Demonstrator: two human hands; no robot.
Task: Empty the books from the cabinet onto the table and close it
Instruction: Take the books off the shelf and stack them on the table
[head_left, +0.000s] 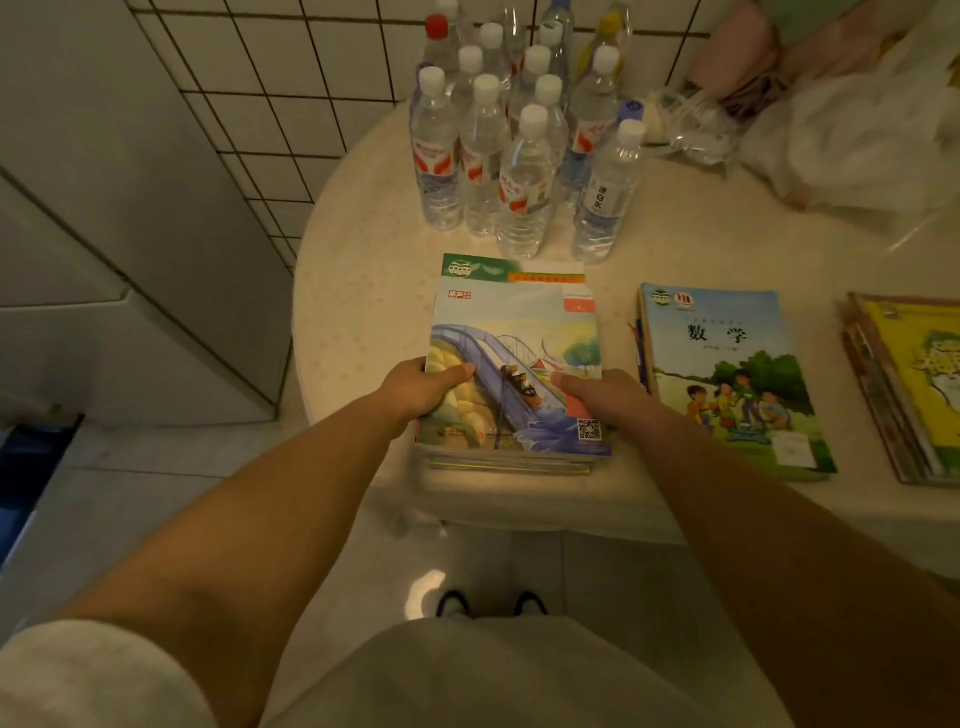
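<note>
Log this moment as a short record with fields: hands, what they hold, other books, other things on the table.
left hand: grips left edge of the book stack, thumb on top
right hand: grips the stack's right edge
stack: near table edge
other books: maths book on a pile to the right; yellow book pile at far right
behind: water bottles, plastic bags

Three book stacks (514, 364), about fourteen water bottles (524, 182), two hands (426, 389).
</note>
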